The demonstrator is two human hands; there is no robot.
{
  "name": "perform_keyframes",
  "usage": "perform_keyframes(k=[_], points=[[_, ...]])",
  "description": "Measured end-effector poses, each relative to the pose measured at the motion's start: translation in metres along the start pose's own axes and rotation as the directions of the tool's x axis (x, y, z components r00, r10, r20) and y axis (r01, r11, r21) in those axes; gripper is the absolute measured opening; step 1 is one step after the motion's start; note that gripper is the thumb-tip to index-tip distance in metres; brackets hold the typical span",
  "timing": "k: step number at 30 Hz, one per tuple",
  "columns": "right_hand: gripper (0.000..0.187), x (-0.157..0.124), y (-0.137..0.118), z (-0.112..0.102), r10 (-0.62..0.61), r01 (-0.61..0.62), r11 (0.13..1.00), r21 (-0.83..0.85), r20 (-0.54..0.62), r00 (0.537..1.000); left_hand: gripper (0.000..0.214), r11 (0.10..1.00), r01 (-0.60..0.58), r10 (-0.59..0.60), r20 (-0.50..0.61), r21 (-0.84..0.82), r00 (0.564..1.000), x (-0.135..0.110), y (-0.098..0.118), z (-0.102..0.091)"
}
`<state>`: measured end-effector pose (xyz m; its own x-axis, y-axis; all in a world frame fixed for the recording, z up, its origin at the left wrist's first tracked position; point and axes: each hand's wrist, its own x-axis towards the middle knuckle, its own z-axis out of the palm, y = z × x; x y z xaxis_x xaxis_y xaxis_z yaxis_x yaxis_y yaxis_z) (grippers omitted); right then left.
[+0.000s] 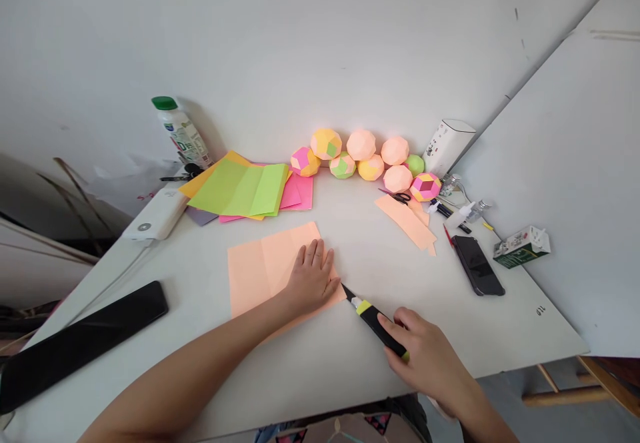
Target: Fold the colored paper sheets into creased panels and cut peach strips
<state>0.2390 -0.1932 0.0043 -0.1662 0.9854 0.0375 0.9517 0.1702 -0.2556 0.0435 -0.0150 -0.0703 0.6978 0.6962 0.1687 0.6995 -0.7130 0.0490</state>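
A creased peach sheet of paper (pixel 255 263) lies on the white table in front of me. My left hand (pixel 313 273) rests flat on its right part, fingers stretched out and pointing away from me. In my right hand (pixel 417 346) is a black and yellow-green utility knife (pixel 377 326), with my fingers wrapped around the handle. Its dark blade points up and left, and the tip meets the right edge of the peach sheet. Whether the blade is inside a fold there, I cannot tell.
Behind are coloured sheets (pixel 245 186), several paper balls (pixel 361 145), scissors (pixel 400 197) and peach strips (pixel 407 220). On the right lie a phone (pixel 479 264) and a drink carton (pixel 523 246). A bottle (pixel 185 133), a white device (pixel 157 213) and a long black object (pixel 85 343) occupy the left.
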Motion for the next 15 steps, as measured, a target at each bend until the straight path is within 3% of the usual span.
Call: perform_keyframes(k=[15], points=[[0.044,0.042,0.006,0.000,-0.032,0.034,0.998,-0.049,0.043,0.999,0.062,0.999,0.000,0.001,-0.005,0.034,1.000,0.001,-0.001,-0.002]])
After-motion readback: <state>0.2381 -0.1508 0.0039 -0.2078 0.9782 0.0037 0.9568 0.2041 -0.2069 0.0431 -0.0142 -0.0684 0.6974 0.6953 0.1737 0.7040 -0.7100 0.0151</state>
